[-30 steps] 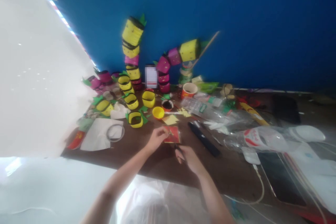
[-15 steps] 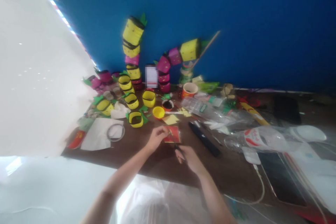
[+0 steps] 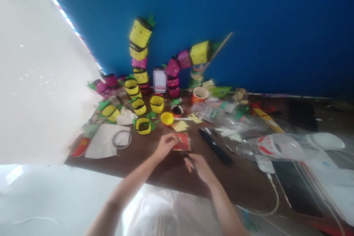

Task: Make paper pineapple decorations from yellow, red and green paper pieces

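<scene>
My left hand [image 3: 167, 143] is closed in a pinch at the left edge of a red square packet [image 3: 184, 141] with a pale rim. A tiny yellowish piece shows near its fingertips, too small to name. In my right hand [image 3: 198, 166], just below and right of the packet, are dark-handled scissors [image 3: 186, 153], the fingers wrapped round the handles. Their thin blades point up over the packet toward the left fingertips, blurred. Behind the packet lie yellow paper scraps [image 3: 180, 126] and a small yellow cup [image 3: 167, 118].
Yellow pineapple-like pots [image 3: 143, 126] stand at the left and back. A clear ring of tape [image 3: 122, 139] lies on white paper [image 3: 96, 143]. To the right are a black case [image 3: 215, 146], plastic bottles [image 3: 279, 146] and a phone [image 3: 297, 188] near a white cable.
Almost nothing differs. Both hands keep their places over the red packet, and the scissors blades shift only slightly.
</scene>
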`<state>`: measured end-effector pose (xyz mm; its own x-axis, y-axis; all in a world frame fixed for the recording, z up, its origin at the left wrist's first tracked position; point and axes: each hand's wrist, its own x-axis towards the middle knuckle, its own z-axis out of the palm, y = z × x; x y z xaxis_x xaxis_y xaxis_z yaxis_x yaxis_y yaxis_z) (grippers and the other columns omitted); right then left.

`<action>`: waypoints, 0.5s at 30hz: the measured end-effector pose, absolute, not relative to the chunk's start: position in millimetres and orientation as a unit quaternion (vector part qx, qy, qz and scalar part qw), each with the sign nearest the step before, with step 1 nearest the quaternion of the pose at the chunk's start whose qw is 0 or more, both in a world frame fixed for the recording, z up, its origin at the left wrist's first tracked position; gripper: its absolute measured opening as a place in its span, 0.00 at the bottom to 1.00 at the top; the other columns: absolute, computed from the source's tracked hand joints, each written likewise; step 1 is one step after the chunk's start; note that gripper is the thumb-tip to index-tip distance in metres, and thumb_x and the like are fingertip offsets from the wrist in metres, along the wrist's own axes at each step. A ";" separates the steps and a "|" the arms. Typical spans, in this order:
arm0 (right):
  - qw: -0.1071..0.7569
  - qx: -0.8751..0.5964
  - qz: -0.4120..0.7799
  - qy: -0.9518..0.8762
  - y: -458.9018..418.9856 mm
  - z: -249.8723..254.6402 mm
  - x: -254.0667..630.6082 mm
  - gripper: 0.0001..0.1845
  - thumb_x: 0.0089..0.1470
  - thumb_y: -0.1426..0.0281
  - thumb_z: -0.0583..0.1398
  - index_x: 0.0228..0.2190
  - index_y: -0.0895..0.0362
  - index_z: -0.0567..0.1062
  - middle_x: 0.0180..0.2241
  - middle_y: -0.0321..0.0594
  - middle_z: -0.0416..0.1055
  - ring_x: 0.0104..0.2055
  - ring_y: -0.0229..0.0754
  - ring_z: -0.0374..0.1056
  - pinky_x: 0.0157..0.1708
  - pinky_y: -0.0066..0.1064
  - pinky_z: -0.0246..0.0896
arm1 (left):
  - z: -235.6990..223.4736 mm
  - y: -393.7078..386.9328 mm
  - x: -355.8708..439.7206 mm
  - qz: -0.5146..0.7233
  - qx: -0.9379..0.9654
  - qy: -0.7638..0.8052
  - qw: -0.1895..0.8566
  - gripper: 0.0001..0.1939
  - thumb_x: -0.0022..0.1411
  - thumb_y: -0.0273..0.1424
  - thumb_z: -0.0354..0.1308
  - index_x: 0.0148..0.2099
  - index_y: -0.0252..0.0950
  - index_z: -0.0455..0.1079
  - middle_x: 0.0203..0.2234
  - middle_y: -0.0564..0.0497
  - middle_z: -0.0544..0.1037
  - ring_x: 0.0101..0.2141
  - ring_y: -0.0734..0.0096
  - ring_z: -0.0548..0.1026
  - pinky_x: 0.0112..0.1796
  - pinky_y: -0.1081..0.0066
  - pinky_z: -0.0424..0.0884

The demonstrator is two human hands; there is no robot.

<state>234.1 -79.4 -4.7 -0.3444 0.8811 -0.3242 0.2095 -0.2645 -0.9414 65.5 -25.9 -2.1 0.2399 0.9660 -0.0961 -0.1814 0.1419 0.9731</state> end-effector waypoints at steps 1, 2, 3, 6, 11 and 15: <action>0.273 -0.503 0.615 -0.542 -79.4 -5.4 234.3 0.20 0.51 0.61 0.56 0.14 0.57 0.62 0.14 0.32 0.60 0.18 0.33 0.55 0.22 0.26 0.49 | -2.2 -25.8 65.6 0.456 0.472 0.418 0.628 0.11 0.49 0.32 0.58 0.22 0.32 0.62 0.18 0.56 0.64 0.22 0.79 0.61 0.26 0.77 0.56; 0.273 -0.503 0.614 -0.543 -79.4 -6.0 234.6 0.20 0.51 0.61 0.56 0.14 0.57 0.62 0.14 0.32 0.60 0.18 0.33 0.56 0.22 0.26 0.49 | -2.0 -25.7 65.6 0.457 0.472 0.419 0.626 0.11 0.50 0.32 0.58 0.22 0.32 0.62 0.18 0.56 0.64 0.22 0.79 0.61 0.26 0.77 0.56; 0.273 -0.503 0.613 -0.544 -79.4 -6.3 234.8 0.20 0.51 0.60 0.56 0.14 0.57 0.63 0.14 0.32 0.61 0.18 0.33 0.56 0.22 0.26 0.49 | -1.5 -25.7 65.6 0.458 0.473 0.421 0.625 0.11 0.50 0.32 0.58 0.22 0.32 0.62 0.18 0.56 0.64 0.22 0.79 0.60 0.26 0.77 0.56; 0.273 -0.501 0.611 -0.548 -79.5 -6.3 235.2 0.20 0.51 0.60 0.56 0.14 0.58 0.63 0.14 0.32 0.61 0.19 0.33 0.56 0.23 0.26 0.50 | 0.7 -26.0 65.2 0.460 0.475 0.423 0.620 0.10 0.50 0.32 0.57 0.22 0.32 0.62 0.18 0.56 0.64 0.22 0.79 0.60 0.26 0.78 0.56; 0.270 -0.497 0.612 -0.553 -79.0 -4.5 235.7 0.21 0.51 0.60 0.55 0.14 0.57 0.61 0.13 0.32 0.61 0.18 0.32 0.56 0.22 0.25 0.49 | 1.8 -25.5 64.4 0.463 0.484 0.426 0.609 0.11 0.51 0.32 0.57 0.22 0.32 0.62 0.18 0.56 0.64 0.22 0.79 0.61 0.26 0.78 0.57; 0.267 -0.491 0.615 -0.557 -78.0 -3.6 236.4 0.21 0.51 0.60 0.56 0.14 0.57 0.62 0.13 0.32 0.61 0.18 0.33 0.57 0.22 0.25 0.50 | 0.8 -24.6 64.0 0.465 0.503 0.424 0.592 0.10 0.50 0.31 0.57 0.22 0.32 0.63 0.19 0.56 0.65 0.23 0.79 0.63 0.27 0.77 0.59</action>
<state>236.4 -78.0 -3.6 -0.3759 0.8748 -0.3058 0.2187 -0.2369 -0.9466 64.0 -24.6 0.8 0.2070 0.9777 -0.0354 -0.1243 0.0622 0.9903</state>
